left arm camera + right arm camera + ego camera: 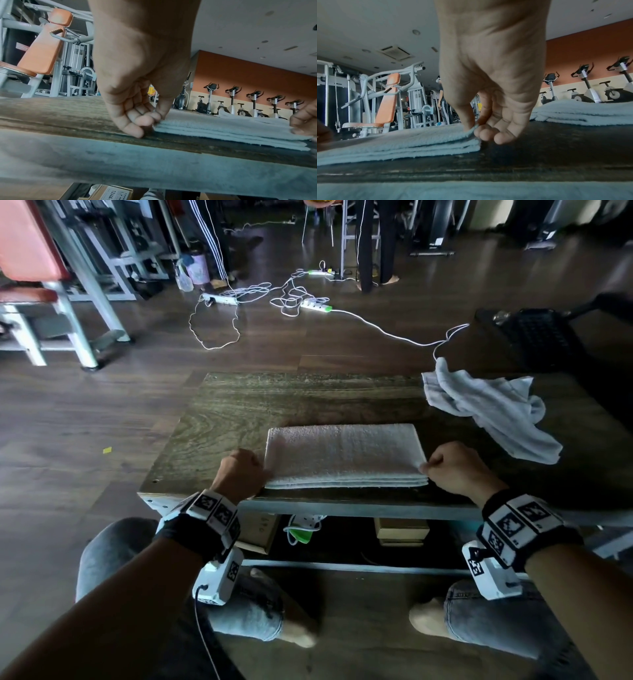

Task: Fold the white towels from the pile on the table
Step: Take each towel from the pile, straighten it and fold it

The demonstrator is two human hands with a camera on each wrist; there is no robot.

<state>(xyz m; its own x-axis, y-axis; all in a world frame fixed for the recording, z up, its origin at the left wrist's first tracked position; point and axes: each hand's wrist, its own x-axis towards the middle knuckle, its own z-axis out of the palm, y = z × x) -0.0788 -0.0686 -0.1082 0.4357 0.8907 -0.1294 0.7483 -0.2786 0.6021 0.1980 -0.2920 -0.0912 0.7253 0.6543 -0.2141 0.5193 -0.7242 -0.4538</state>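
A white towel [342, 453] lies folded into a flat rectangle of several layers near the front edge of the wooden table [260, 402]. My left hand [244, 471] pinches its near left corner [160, 122] between thumb and curled fingers. At the near right corner [473, 130] my right hand [452, 465] pinches the top layer between thumb and forefinger. A crumpled white towel [493, 412] lies unfolded at the table's back right.
A dark boxy object [534, 337] stands behind the crumpled towel. White cables and power strips [315, 304] trail over the floor beyond the table. Gym machines [51, 285] stand at the left. Boxes [400, 530] sit under the table, by my knees.
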